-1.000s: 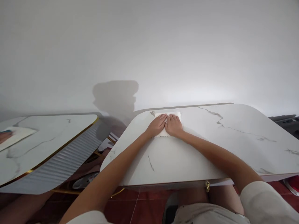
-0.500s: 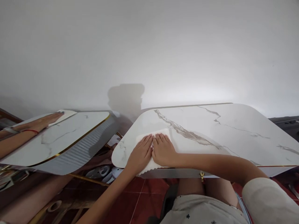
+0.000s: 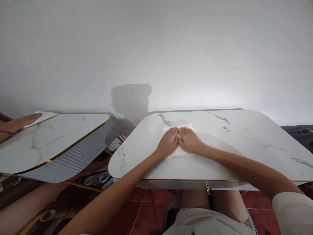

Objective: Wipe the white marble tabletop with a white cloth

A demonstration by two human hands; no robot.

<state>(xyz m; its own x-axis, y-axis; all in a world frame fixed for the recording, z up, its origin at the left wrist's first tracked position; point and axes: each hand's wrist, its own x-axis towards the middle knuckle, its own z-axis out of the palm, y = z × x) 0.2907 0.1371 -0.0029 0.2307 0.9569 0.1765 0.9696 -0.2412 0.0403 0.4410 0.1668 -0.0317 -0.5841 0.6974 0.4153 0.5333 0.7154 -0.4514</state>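
Observation:
A white cloth [image 3: 179,152] with a scalloped edge lies flat on a white marble-patterned tabletop [image 3: 254,130]. My left hand [image 3: 168,141] rests on its left part, palm down, fingers stretched out. Beside it, my right hand [image 3: 188,139] presses flat on the cloth's right part. The thumbs and index fingers of both hands come close to touching. Some cloth shows beyond the fingertips and below the palms; the rest is hidden under my hands.
At left stands a second marble-patterned table [image 3: 61,137] with a ribbed side, where another person's hand [image 3: 29,120] lies on a white cloth [image 3: 42,118]. A wall [image 3: 195,49] rises behind both tables. A small gold knob [image 3: 207,187] sticks out of my table's front.
Both my hands and the cloth have slid right and away from me, from near the front edge towards the tabletop's middle. The other person's hand and cloth appear farther left.

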